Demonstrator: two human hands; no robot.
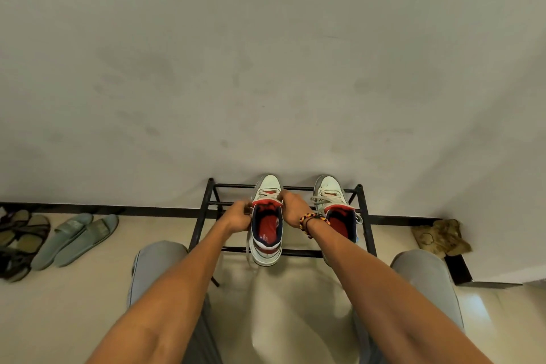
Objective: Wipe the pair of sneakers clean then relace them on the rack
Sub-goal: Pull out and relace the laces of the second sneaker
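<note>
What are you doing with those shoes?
A person is crouched in front of a black metal rack by the wall, with two white and red sneakers on it. Both hands are at the left sneaker: the left hand and the right hand are pinching its laces near the tongue, threading or tightening them. The right sneaker sits beside it with laces in but loose. Green slides and a crumpled cloth lie on the floor.
</note>
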